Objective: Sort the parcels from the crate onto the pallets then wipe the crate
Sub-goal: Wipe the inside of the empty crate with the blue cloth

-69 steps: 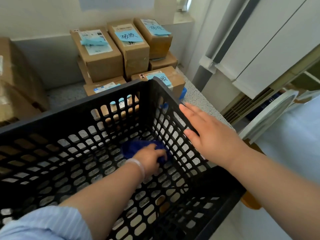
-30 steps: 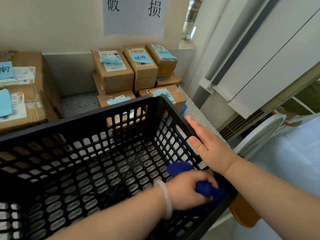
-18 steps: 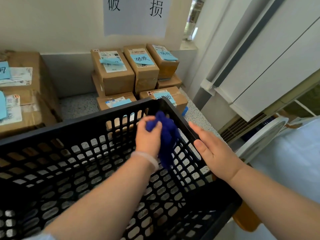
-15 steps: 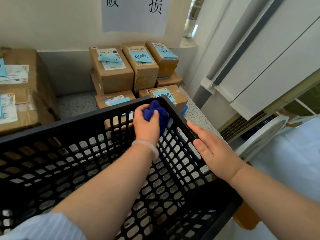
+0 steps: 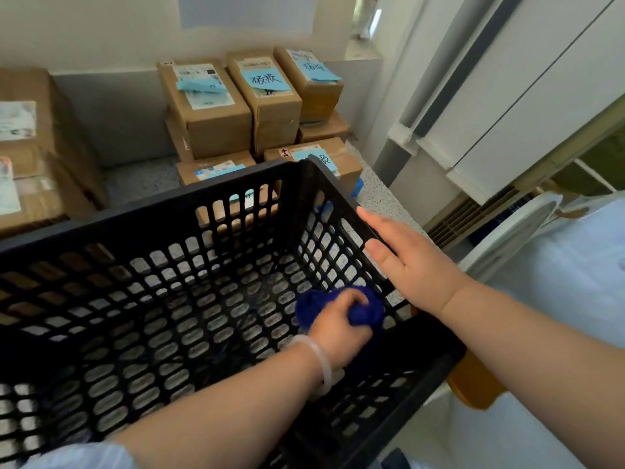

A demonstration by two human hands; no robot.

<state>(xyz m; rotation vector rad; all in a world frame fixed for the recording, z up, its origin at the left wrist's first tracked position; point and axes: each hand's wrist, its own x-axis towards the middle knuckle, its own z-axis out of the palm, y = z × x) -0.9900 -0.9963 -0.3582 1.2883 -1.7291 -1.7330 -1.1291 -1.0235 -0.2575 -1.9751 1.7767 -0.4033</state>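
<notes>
Blue cloth (image 5: 367,313) gripped in left hand (image 5: 340,330), right hand (image 5: 412,265) flat on crate (image 5: 135,214) rim

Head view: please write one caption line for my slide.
Left hand grips a blue cloth low inside the black crate; right hand rests on its right rim; labelled parcels stand behind.

Speckled surface (image 5: 142,179), stacked parcels (image 5: 216,130), crate (image 5: 169,211) perhaps resting

One crate (image 5: 152,218), one blue cloth (image 5: 367,314), two hands (left hand (image 5: 338,328), right hand (image 5: 409,262)), roughly nine parcels (image 5: 216,106).
</notes>
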